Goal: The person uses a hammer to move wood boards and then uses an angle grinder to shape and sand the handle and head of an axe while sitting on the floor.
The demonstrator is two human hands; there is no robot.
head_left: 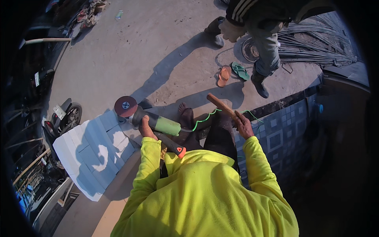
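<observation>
My left hand (146, 128) grips a green and black angle grinder (156, 121) with a round reddish disc (125, 106) at its front end. A black side handle with an orange tip (173, 145) sticks out toward me. A green coiled cord (203, 118) runs from the grinder's tail to the right. My right hand (243, 124) holds a brown wooden handle (221, 104) that points up and to the left. Both my sleeves are bright yellow. My bare foot (185, 114) shows between the two hands.
White tiles (94, 150) lie on the ground at the left. Blue patterned tiling (276, 130) covers a surface at the right. Another person (260, 35) stands ahead beside a bundle of steel bars (316, 43); sandals (231, 73) lie nearby. A motorbike (63, 116) is parked at the left.
</observation>
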